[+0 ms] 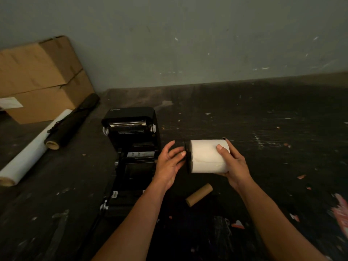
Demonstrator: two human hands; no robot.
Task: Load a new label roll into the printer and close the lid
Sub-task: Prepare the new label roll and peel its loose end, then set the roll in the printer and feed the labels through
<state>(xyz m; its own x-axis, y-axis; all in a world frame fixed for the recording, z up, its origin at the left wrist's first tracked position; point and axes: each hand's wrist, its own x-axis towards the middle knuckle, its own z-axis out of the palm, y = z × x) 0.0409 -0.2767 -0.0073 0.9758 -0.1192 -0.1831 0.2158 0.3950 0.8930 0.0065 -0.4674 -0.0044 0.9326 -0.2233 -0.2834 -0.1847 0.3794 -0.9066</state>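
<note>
Head view: smooth white cylindrical label roll (208, 156)

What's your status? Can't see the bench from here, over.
Right hand grips label roll; left hand at its black flange. Printer lid open, bay unloaded. Empty core beside it, not blocking.

The near right part of the printer (131, 166) is covered by the left hand (169, 163) and forearm. The brand lettering on its lid (130, 114) is too small to be read. The cardboard box (37, 76) is cut off by the left edge. The far end of the label roll (207, 156) is hidden by the right hand (233, 164).
</note>
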